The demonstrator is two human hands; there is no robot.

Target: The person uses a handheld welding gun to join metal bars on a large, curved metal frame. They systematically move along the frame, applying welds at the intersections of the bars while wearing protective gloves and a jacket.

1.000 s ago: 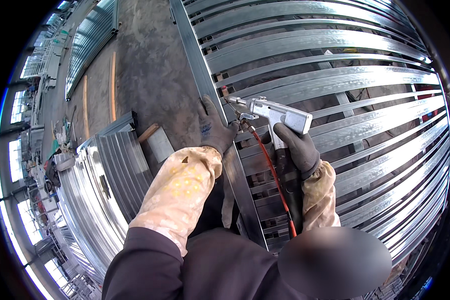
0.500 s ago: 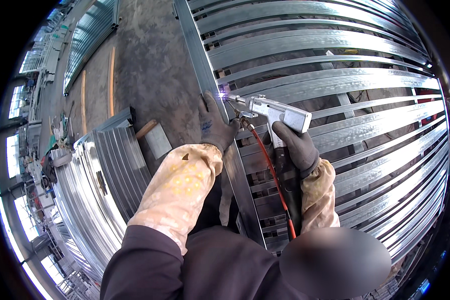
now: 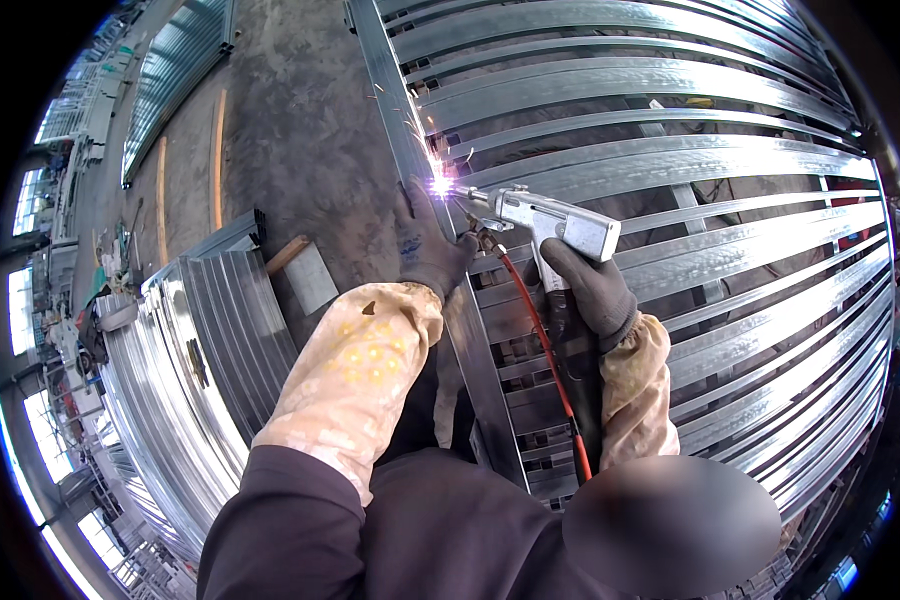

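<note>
A silver handheld welding gun (image 3: 560,222) is gripped in my gloved right hand (image 3: 595,295), its nozzle pointing left. At its tip a bright violet-white glow (image 3: 441,185) burns on a long galvanized steel rail (image 3: 480,370), and orange sparks fly up from it. My gloved left hand (image 3: 432,245) lies across the rail just below the glow, fingers and thumb spread. Its thumb is close to the brass fitting (image 3: 488,240) under the nozzle. A red hose (image 3: 532,315) and a thick black cable (image 3: 577,390) run from the gun down toward me.
Parallel steel slats (image 3: 670,80) extend right from the rail, with gaps between them. Stacked metal profiles (image 3: 200,340) lie at left beside a pale plate (image 3: 310,280). Wooden strips (image 3: 218,160) lie on the concrete floor (image 3: 305,110). A dark blurred oval (image 3: 675,525) covers the lower right.
The glow at the nozzle has grown much brighter, and sparks now spray up along the rail. The gun has shifted very slightly left; both hands keep nearly the same places.
</note>
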